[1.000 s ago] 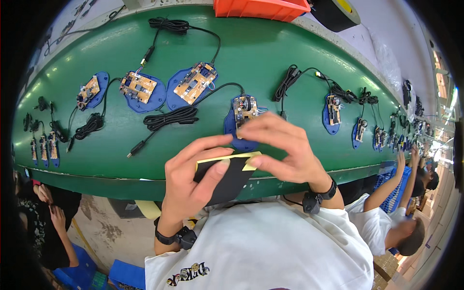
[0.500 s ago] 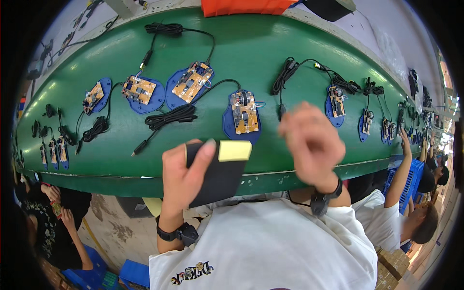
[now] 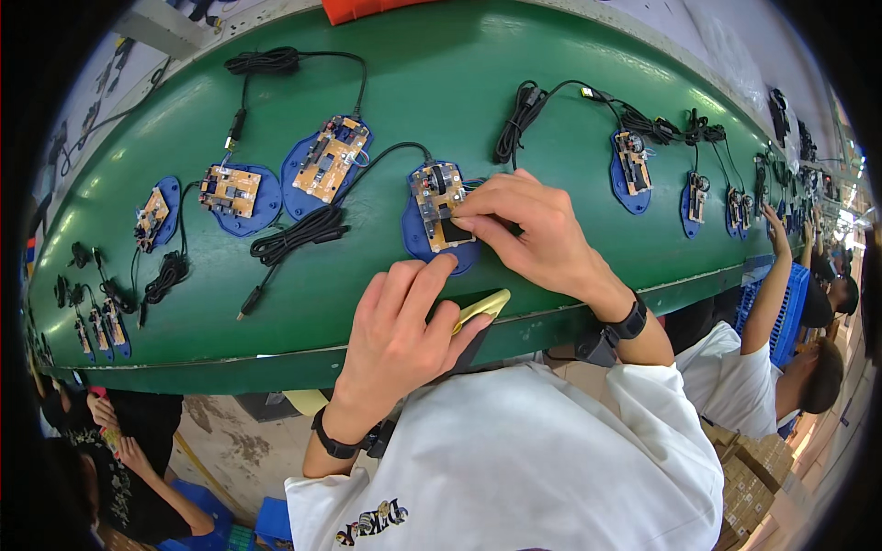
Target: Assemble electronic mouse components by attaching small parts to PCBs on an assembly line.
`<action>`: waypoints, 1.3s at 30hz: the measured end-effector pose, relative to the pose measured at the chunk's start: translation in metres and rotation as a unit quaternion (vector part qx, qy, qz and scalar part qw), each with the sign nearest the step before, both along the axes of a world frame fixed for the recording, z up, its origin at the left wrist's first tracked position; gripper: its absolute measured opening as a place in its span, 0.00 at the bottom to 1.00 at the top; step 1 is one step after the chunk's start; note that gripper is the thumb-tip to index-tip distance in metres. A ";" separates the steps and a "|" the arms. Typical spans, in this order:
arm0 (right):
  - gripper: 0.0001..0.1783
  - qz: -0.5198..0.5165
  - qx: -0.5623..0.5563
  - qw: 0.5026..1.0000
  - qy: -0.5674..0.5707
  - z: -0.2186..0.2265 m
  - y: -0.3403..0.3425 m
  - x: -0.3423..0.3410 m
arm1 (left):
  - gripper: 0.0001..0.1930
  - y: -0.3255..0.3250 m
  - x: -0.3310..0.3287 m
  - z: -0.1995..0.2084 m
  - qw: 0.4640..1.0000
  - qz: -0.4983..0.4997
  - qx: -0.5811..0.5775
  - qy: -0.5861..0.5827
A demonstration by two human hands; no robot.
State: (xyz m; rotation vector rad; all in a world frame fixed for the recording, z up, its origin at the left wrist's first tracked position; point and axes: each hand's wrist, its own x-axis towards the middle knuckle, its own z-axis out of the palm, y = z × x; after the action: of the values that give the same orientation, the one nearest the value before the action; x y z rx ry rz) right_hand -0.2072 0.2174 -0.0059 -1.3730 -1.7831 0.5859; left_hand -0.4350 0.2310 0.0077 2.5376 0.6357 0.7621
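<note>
My left hand [image 3: 400, 335] grips a black sheet with a yellow backing strip [image 3: 480, 310] at the near edge of the green conveyor belt [image 3: 386, 73]. My right hand [image 3: 528, 230] reaches over the belt, its fingertips pressing on a small black patch on the circuit board [image 3: 439, 204] that sits in a blue mouse base [image 3: 418, 241]. A black cable runs from that board to a coiled bundle [image 3: 299, 234] on its left.
More blue bases with circuit boards [image 3: 326, 158] [image 3: 230, 191] [image 3: 632, 161] and coiled black cables [image 3: 514, 110] lie along the belt. Other people work at the right [image 3: 781, 303] and lower left [image 3: 110, 441]. An orange bin [image 3: 367, 7] stands at the far edge.
My right hand left the yellow strip and moved forward onto the circuit board. My left hand lowered the black sheet toward the belt edge. The boards have shifted right along the belt.
</note>
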 end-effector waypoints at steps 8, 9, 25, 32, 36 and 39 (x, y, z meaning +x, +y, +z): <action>0.06 0.002 0.007 1.000 -0.014 -0.005 0.002 -0.001 | 0.22 0.008 0.003 -0.009 0.999 -0.013 0.000 0.034; 0.06 0.000 0.020 1.000 -0.021 -0.006 0.002 -0.002 | 0.22 0.008 0.003 -0.011 0.999 -0.014 0.006 0.047; 0.53 -0.180 -0.033 0.978 -0.098 0.007 0.006 -0.024 | 0.22 0.006 -0.003 -0.019 0.998 -0.018 0.010 0.062; 0.49 -0.155 -0.090 0.976 -0.126 0.018 0.000 -0.028 | 0.21 -0.001 -0.004 -0.018 0.998 0.007 0.011 0.064; 0.48 -0.192 -0.064 0.970 -0.131 0.006 0.002 -0.024 | 0.21 -0.001 -0.004 -0.015 0.997 0.009 -0.006 0.070; 0.45 -0.183 -0.091 0.972 -0.120 0.012 0.001 -0.029 | 0.20 0.001 -0.005 -0.016 0.998 0.008 -0.006 0.064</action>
State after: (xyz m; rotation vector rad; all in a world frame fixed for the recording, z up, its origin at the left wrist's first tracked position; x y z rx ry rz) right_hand -0.2366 0.2184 0.0057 -1.9148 -1.6274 0.4037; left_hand -0.4404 0.2316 -0.0080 2.5886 0.7009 0.6031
